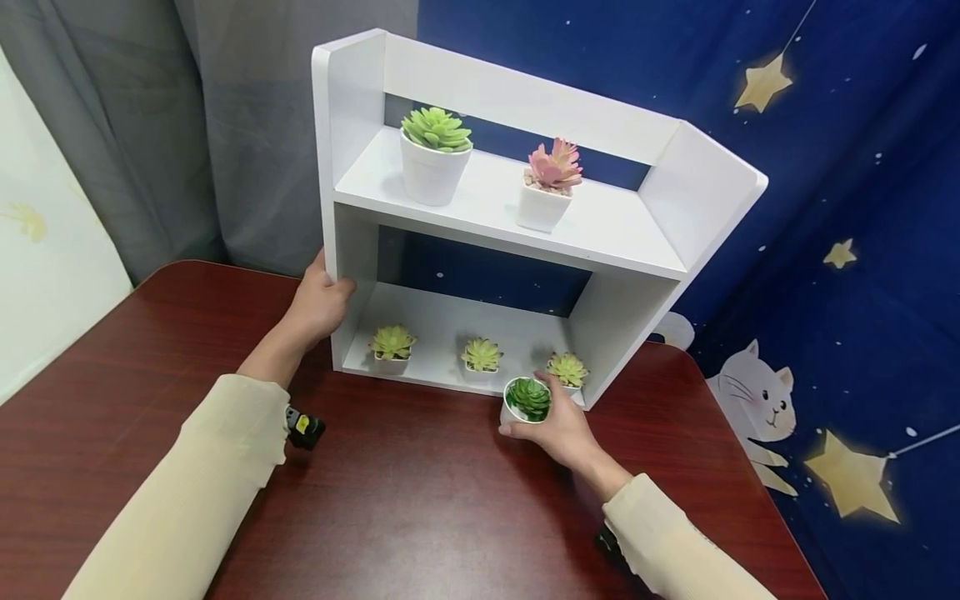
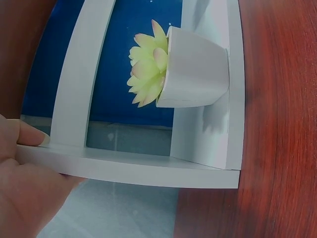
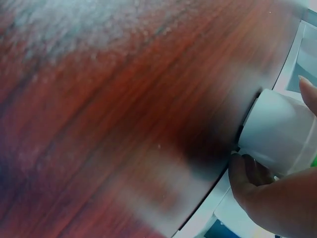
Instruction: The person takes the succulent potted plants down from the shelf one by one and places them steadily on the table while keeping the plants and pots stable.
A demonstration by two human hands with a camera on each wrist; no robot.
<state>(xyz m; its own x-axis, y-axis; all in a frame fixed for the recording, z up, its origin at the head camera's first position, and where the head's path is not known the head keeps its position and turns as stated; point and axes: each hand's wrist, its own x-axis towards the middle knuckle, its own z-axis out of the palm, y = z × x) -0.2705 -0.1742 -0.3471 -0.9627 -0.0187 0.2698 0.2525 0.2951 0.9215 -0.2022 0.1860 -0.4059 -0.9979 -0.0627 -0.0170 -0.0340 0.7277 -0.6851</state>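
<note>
A white two-tier shelf [image 1: 510, 237] stands on the table. My left hand [image 1: 313, 307] grips its left side panel, thumb over the front edge; in the left wrist view the hand [image 2: 29, 183] holds that same panel [image 2: 148, 171]. Between the thumb and fingers of my right hand [image 1: 566, 429] is a white pot with a dark green succulent [image 1: 528, 400], in front of the lower board's right part. Seen from the right wrist, the pot [image 3: 277, 131] is close to the shelf's front edge. Just behind that hand sits a pale green succulent [image 1: 567, 368], its pot partly hidden.
On the lower board are two more pale green succulents, one at left [image 1: 392, 343] and one in the middle [image 1: 482, 356]. The upper board holds a larger green succulent [image 1: 437, 158] and a pink one [image 1: 550, 183]. Curtains hang behind the reddish-brown table [image 1: 420, 500].
</note>
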